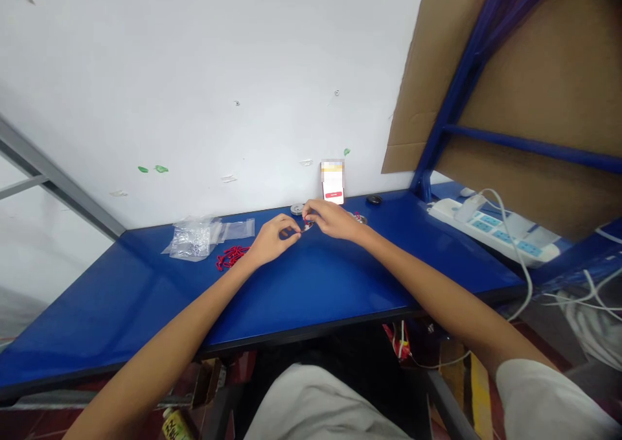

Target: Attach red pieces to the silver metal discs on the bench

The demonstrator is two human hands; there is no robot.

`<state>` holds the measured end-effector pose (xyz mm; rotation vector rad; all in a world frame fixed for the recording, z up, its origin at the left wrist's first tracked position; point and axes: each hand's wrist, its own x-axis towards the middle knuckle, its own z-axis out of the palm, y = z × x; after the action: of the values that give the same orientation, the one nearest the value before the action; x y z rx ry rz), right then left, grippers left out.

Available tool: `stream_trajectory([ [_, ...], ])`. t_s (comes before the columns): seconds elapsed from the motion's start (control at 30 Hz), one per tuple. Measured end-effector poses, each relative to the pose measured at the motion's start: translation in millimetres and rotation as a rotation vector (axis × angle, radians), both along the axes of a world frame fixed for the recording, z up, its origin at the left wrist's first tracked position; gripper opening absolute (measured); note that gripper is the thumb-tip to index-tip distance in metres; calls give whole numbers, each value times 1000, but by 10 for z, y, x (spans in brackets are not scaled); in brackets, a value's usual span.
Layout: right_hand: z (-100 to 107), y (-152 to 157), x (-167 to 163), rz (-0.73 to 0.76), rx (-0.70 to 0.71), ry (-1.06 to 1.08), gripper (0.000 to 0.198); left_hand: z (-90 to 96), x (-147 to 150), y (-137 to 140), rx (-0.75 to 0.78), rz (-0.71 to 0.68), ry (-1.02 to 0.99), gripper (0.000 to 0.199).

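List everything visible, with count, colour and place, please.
wall: one, white, back
table: one, blue, centre
plastic bags: several, clear, table's left
looped pieces: several, red, by left wrist
phone: one, white screen, against wall
disc: one, grey, behind hands
round object: one, black, right of phone
power strip: one, white, right
cables: several, white, right
cardboard: uncounted, brown, right
frame: one, blue, right
bottle: one, yellow, lower left
small item: unclear, reddish, fingertips
left hand: one, bare, centre
right hand: one, bare, centre
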<state>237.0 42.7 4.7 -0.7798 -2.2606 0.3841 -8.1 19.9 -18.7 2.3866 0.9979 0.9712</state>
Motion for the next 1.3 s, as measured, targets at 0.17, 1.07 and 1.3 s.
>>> stream_trajectory([
  [0.17,204,216,409,-118,-99,27,8,111,-145,56,85,128,37,17],
  [1.07,154,457,928,-265,-258,-146,19,762,-854,115,-13,426,563,36],
  [1.3,29,257,481,-218,-82,-193,16,677,-1040,198,-466,244,740,23],
])
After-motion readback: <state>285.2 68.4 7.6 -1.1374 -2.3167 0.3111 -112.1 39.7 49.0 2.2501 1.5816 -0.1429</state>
